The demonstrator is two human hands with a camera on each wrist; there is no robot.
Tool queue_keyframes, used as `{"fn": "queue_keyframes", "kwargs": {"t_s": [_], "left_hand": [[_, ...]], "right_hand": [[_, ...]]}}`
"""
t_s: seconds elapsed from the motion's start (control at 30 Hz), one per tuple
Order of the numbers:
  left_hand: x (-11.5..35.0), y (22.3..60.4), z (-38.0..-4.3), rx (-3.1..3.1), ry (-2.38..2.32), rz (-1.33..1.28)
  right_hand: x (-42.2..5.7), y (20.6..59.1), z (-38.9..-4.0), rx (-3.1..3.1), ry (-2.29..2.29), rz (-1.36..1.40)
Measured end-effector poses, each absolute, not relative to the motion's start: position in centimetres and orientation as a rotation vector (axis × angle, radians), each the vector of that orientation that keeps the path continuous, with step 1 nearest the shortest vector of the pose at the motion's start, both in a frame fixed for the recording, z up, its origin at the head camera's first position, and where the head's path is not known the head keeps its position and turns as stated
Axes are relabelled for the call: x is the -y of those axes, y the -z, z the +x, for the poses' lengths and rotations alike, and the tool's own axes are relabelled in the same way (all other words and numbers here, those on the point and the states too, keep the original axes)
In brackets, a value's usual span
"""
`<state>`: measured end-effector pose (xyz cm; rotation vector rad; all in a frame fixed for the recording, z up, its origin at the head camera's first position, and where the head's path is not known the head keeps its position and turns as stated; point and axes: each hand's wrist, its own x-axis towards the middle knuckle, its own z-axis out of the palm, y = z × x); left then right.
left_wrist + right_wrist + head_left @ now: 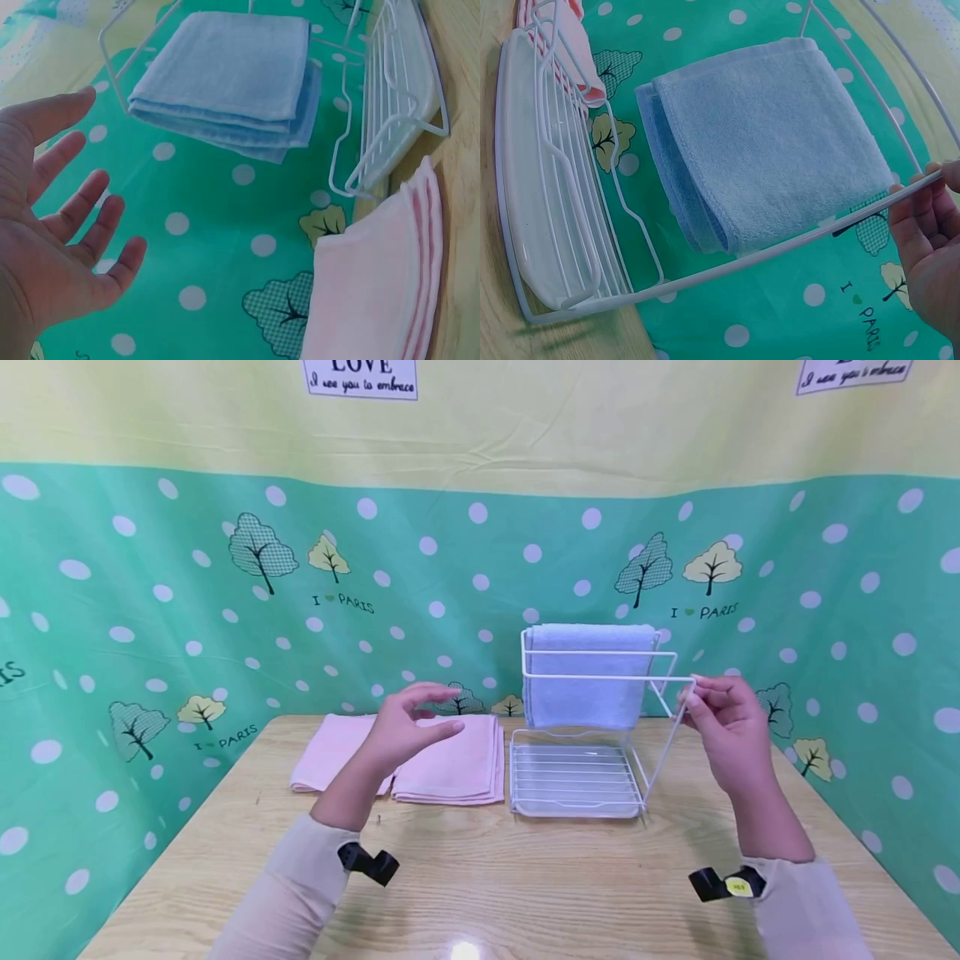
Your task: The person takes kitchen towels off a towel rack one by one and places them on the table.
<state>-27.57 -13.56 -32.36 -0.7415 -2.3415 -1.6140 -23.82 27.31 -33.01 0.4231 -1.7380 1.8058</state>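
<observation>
A white wire rack (652, 777) stands on the table, its lower shelf fitted with a pale tray (573, 811). Over the rearmost top rail hangs a folded blue towel (588, 693). My right hand (731, 735) pinches the rack's upper front right corner between thumb and fingers, as the right wrist view also shows. Left of the rack, my left hand (408, 727) hovers with spread, relaxed fingers and holds nothing. Beneath and behind it lie two folded pink towels, one at the left (330, 752) and one nearer the rack (457, 768).
The wooden table (480, 877) reaches back to a green dotted curtain (420, 568) that hangs close behind the rack and towels. Black wrist cameras sit on both sleeves, the left one (369, 862) and the right one (726, 884).
</observation>
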Motion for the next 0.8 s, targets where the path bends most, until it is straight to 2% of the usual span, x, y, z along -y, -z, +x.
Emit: {"fn": "queue_keyframes", "kwargs": {"t_s": [0.8], "left_hand": [[8.4, 27.6, -28.7, 2.335, 1.729, -0.814]], "right_hand": [[-27.3, 32.9, -23.5, 1.781, -1.795, 0.379]]}}
